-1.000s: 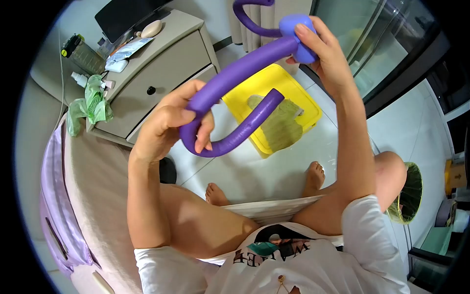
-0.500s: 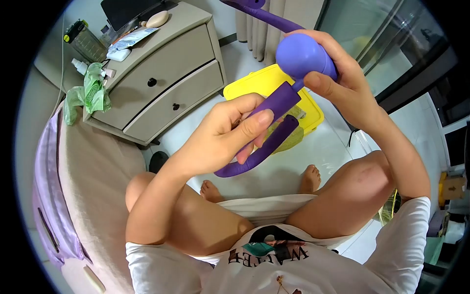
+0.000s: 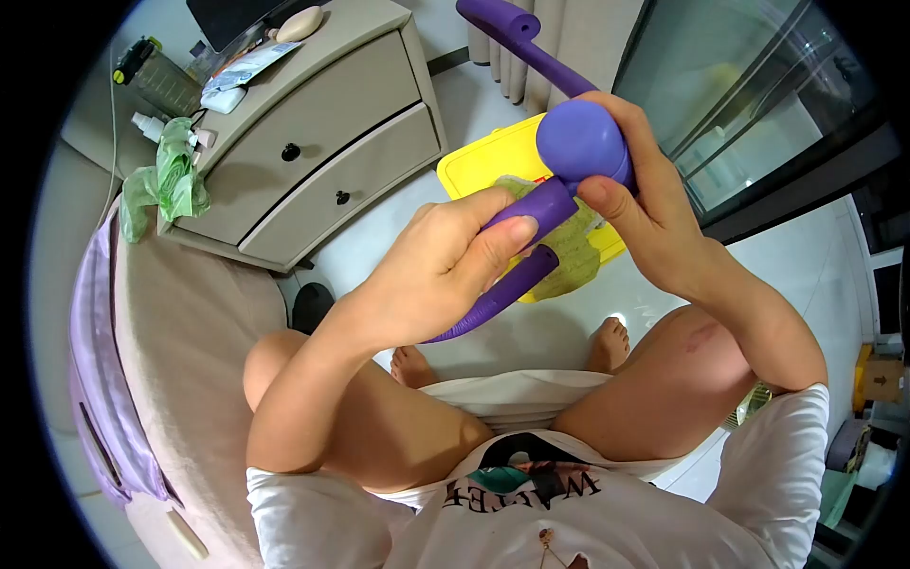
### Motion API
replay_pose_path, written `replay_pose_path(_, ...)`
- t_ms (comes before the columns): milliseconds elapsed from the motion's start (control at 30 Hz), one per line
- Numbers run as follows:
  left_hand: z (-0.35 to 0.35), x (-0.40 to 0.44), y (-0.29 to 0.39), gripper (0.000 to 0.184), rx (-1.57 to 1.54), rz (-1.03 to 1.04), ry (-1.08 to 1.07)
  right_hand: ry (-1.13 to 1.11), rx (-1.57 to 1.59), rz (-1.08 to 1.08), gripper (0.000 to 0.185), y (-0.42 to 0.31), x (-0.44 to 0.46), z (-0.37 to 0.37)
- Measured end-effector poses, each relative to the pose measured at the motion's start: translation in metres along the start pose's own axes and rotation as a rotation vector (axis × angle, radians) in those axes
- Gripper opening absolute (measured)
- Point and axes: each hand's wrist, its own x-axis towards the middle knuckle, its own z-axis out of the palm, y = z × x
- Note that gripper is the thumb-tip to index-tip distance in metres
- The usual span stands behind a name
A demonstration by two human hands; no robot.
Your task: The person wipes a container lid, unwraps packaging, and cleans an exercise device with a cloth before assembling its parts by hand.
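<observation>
A purple curved device has a round blue-violet hub (image 3: pixel 581 142) in its middle and a foam-like purple tube on each side. My left hand (image 3: pixel 436 266) is wrapped round the near purple tube (image 3: pixel 540 214), just below the hub. That tube bends back under the hand, and its hollow end points up and to the right. My right hand (image 3: pixel 654 204) grips the hub from the right, thumb on its lower edge and fingers behind. The far purple tube (image 3: pixel 540 59) runs up and left from the hub and curls at its end.
Beyond the hands, a yellow lid or box (image 3: pixel 474 161) with a greenish cloth (image 3: pixel 573 266) sits on the tiled floor. A drawer cabinet (image 3: pixel 322 123) holding a bottle (image 3: pixel 166 85) and a green bag (image 3: pixel 175 180) stands left. Bare feet, a beige bed edge and glass doors surround.
My left hand has moved up and right along the tube to beside the hub. The hub has turned and come down nearer the body, with my right hand still round it. The gap between tube and hub has narrowed.
</observation>
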Motion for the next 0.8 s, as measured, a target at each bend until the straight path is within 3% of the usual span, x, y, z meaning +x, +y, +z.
replay_pose_path(233,-0.004,0.010,0.009,0.032,0.038,-0.014,-0.016,0.068,0.002,0.030,0.044,-0.007,-0.003,-0.006)
replay_pose_path(333,-0.013,0.013,0.004,0.033,0.040,0.093,-0.008,0.237,0.368,0.187,0.040,-0.014,-0.001,-0.008)
replay_pose_path(500,-0.024,0.010,-0.010,0.036,-0.003,0.030,0.058,0.243,0.278,0.208,0.049,-0.001,0.003,-0.033)
replay_pose_path(600,-0.020,0.003,-0.006,0.033,0.188,0.158,0.087,0.076,0.348,0.192,0.051,0.004,0.000,-0.039)
replay_pose_path(700,-0.020,0.000,-0.013,0.037,0.178,0.177,0.093,-0.064,0.387,0.267,0.057,0.002,-0.001,-0.040)
replay_pose_path(800,-0.023,-0.006,-0.003,0.037,0.164,0.021,0.079,-0.051,0.429,0.294,0.048,0.003,-0.007,-0.035)
